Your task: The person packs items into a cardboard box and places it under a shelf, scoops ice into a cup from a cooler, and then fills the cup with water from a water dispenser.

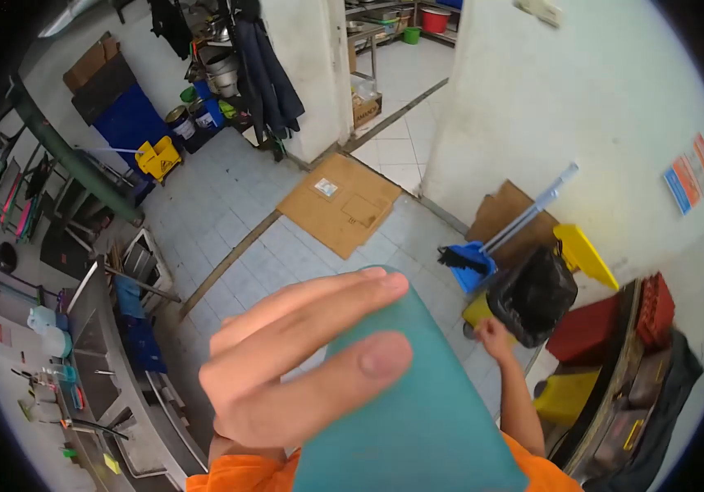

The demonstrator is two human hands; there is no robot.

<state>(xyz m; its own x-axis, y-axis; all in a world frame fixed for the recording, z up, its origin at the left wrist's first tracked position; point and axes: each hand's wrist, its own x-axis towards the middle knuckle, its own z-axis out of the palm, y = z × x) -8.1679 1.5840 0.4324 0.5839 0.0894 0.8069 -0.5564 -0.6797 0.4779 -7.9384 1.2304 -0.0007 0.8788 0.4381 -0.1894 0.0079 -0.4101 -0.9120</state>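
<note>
Close to the camera, my left hand [303, 361] is wrapped round the edge of a teal flat-sided object [409, 410], thumb on the near face and fingers on the far side. My right hand [496, 338] reaches forward at the right, its fingers curled beside the bin lined with a black bag [532, 295]. What those fingers hold, if anything, is too small to make out. The bin's yellow lid [586, 256] stands tilted up against the wall.
A flattened cardboard sheet [341, 205] lies on the tiled floor before a doorway. Behind the bin are a blue dustpan [468, 266] and long handles. A metal sink counter [106, 369] runs along the left, a yellow mop bucket [158, 158] stands further back, and red crates [586, 330] are at right.
</note>
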